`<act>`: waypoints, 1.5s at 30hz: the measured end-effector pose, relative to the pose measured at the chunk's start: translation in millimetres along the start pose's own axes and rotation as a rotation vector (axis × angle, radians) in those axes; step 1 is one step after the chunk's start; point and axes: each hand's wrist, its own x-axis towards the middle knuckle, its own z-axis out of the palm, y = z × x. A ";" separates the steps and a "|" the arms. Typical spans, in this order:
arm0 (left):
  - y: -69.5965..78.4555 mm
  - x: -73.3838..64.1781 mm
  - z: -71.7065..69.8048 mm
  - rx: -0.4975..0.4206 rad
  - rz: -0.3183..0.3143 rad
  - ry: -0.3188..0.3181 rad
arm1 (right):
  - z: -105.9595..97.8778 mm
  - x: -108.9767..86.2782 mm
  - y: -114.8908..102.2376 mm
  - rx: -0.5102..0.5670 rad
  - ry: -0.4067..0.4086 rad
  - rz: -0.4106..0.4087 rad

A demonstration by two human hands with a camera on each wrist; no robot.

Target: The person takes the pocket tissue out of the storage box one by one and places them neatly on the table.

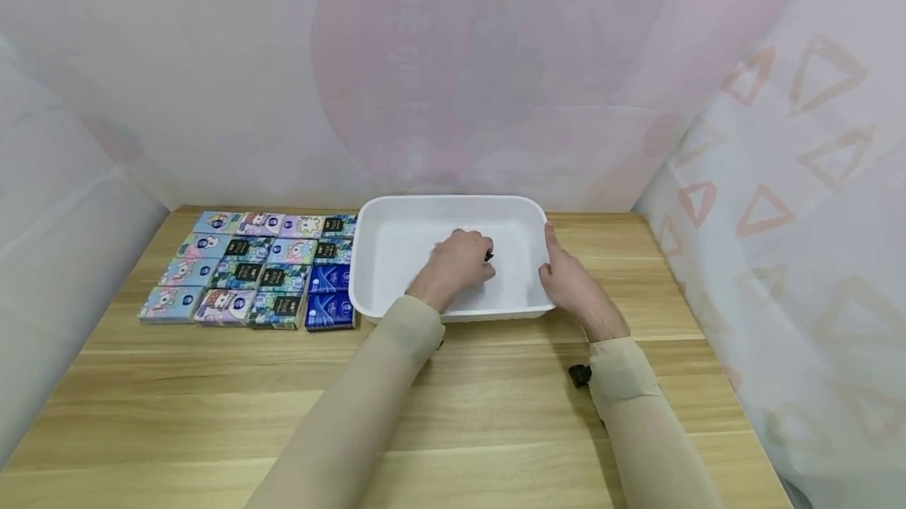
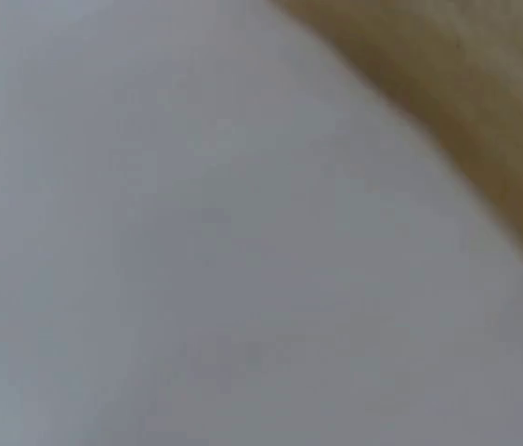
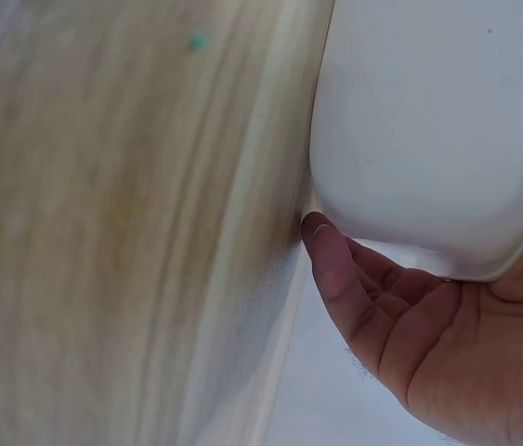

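A white plastic basin (image 1: 392, 245) stands on the wooden table in front of me, its near wall filling most of the blurred left wrist view. My left hand (image 1: 456, 261) reaches over the near rim into the basin, with its fingers curled. A small black thing (image 1: 489, 256) shows between its thumb and fingers; I cannot tell what it is. At the right end, my right hand (image 1: 569, 281) grips the basin, thumb by the rim. In the right wrist view its fingers (image 3: 335, 269) curl against the outside of the end wall, low near the tabletop.
Several small tissue packs (image 1: 241, 273) lie in close rows on the table (image 1: 212, 407), left of the basin. Two dark blue packs (image 1: 330, 310) are nearest to its left wall. Fabric walls (image 1: 248, 100) stand behind and on both sides.
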 end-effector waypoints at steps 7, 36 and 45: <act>-5.0 -24.3 -18.3 -0.021 0.096 0.160 | -0.1 -0.4 0.2 -0.017 0.008 0.001; -76.4 -167.1 -78.4 0.000 0.050 0.309 | -0.2 0.1 0.3 0.005 -0.005 0.020; -90.1 -200.9 -90.1 0.030 0.003 0.324 | 0.8 2.3 1.4 0.002 0.003 0.017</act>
